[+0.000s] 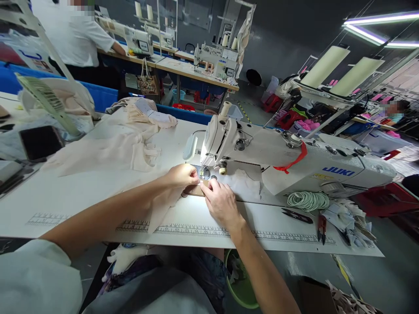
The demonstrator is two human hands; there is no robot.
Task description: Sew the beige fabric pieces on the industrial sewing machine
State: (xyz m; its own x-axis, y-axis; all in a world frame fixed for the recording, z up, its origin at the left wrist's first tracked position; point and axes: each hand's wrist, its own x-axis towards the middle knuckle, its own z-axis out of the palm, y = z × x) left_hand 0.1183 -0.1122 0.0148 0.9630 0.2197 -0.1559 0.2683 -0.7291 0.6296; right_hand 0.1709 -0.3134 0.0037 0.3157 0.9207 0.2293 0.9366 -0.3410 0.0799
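Observation:
At the sewing machine (248, 139), my left hand (182, 175) is closed in a pinch on a pale cream fabric piece (163, 209), just left of the lit presser foot. The fabric hangs down under my left forearm toward the table's front edge. My right hand (221, 198) lies close by on the right, thumb and forefinger together at the fabric's edge in front of the needle area. A brown plate (195, 190) shows beneath the fingers. What exactly the right fingertips grip is too small to see clearly.
Cream fabric pieces (104, 152) spread over the table's left side, near a phone (42, 142) and a green fan (49, 104). On the right lie a mint cord coil (308, 200), thread snips (322, 228) and scraps (347, 218). A person (72, 35) sits at the back left.

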